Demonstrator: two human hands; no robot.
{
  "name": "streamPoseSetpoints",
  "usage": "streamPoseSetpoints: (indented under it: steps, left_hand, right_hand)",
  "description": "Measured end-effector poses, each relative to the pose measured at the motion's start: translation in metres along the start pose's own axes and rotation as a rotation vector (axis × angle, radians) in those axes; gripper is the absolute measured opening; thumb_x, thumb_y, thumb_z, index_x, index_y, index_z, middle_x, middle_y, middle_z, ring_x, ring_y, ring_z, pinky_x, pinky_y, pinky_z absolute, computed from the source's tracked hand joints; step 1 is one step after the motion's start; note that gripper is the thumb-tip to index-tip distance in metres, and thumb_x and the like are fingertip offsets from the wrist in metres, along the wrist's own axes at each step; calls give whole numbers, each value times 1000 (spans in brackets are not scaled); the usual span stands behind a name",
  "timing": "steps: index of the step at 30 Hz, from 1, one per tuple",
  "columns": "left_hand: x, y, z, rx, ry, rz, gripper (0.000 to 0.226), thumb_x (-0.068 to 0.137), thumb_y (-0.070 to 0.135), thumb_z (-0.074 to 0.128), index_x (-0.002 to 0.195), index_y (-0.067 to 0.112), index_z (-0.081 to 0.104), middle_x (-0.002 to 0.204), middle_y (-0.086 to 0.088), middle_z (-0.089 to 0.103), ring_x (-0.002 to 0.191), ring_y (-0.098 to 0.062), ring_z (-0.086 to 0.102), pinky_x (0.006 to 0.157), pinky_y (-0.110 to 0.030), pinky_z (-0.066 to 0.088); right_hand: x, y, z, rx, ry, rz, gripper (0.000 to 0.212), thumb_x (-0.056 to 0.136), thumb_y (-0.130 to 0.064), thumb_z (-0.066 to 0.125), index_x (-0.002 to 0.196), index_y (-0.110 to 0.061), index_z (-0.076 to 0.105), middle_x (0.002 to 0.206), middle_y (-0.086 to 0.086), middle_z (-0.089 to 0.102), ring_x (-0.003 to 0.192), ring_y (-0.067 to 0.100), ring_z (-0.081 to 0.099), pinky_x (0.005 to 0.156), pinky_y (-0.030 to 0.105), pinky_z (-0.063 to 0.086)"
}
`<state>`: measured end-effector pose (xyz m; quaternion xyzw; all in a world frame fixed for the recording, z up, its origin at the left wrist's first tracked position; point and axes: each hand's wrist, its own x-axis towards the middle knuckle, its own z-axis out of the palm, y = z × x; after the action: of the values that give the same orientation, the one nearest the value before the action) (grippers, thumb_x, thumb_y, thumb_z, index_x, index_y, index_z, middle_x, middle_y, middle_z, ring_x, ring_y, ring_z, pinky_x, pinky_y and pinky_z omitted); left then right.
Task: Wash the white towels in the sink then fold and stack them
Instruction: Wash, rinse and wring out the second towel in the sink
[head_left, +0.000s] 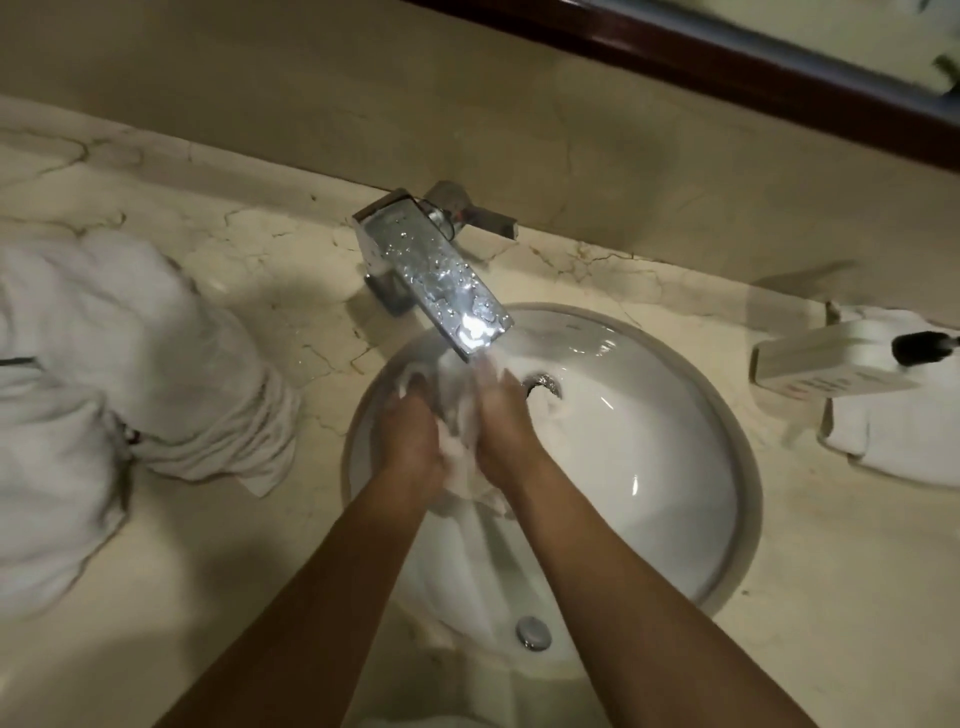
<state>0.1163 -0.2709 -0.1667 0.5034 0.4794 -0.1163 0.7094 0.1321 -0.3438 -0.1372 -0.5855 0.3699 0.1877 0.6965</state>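
The veined cream marble counter (270, 519) carries a heap of crumpled white towels (119, 374), apparently waiting their turn. In the round white porcelain sink (649, 467), under the chrome faucet (441, 280), left hand (410, 436) and right hand (501, 421) grip a wet white towel (457, 441), fingers curled round it for scrubbing.

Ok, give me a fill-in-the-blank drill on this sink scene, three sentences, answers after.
1. Both hands hold a white towel under the ____.
2. The pile of white towels lies on the counter to the ____ of the sink.
3. The sink is ____ in shape.

Answers: faucet; left; round
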Motion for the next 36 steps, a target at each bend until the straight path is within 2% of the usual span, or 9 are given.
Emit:
streamPoseSetpoints:
  steps: [4,11,15,19,21,24,27,31,36]
  left_hand:
    - [-35,7,-35,-257,-169,-116,34,95,27,62,122,7,66,113,-16,73,94,-28,73,74,-39,60]
    - [-83,16,-65,-236,-194,-34,52,75,21,79,120,-1,64,97,-14,73,89,-30,72,78,-40,58]
    - [-61,-9,-55,-284,-108,-169,58,75,16,74,130,2,61,118,-22,68,106,-35,68,77,-41,58]
    - [-48,-39,-45,-333,-172,-430,40,91,27,53,122,6,69,123,-23,66,114,-38,64,97,-54,51]
    - [-47,-43,-39,-210,-259,-443,34,87,44,62,105,17,73,109,-17,67,97,-30,68,97,-46,49]
    - [-46,-56,-37,64,-347,-506,69,71,44,86,127,11,63,123,-16,67,105,-31,67,100,-47,51]
    - [-49,-62,-45,29,-350,-504,77,62,28,88,131,5,63,120,-19,70,110,-36,68,103,-50,50]
    - [-41,-43,-50,-265,-264,-301,60,78,23,66,134,1,59,130,-20,64,121,-37,61,100,-50,50]
    - [-39,-12,-44,-485,-269,-162,33,91,7,45,86,5,78,96,-16,73,94,-30,70,91,-48,53]
  right_hand:
    - [17,-9,-44,343,183,176,38,107,-29,46,133,-3,53,127,20,63,111,37,64,93,49,54]
    - [-18,3,-121,360,36,44,40,102,-27,56,130,1,57,118,24,68,107,39,67,103,56,48]
    - [-17,33,-126,280,-72,213,50,89,-19,73,130,6,58,122,31,65,107,41,67,83,47,59]
    - [-9,68,-128,-37,124,347,38,80,-15,83,107,1,62,80,14,71,62,24,69,51,28,53]
    - [-8,88,-130,-244,158,370,43,76,-27,88,102,-4,64,83,6,70,69,19,67,54,25,50]
    - [-13,106,-125,-354,27,415,35,86,-24,79,111,-5,66,97,7,73,83,20,71,65,29,57]
    - [-12,96,-125,-163,74,413,31,87,-9,75,111,9,67,102,24,73,94,36,72,89,46,59]
    - [-19,60,-129,358,-61,333,31,80,-5,63,110,4,66,101,26,67,80,31,71,75,38,60]
    - [-28,23,-133,832,-247,169,67,55,-15,88,117,2,69,116,21,69,105,32,69,94,43,56]
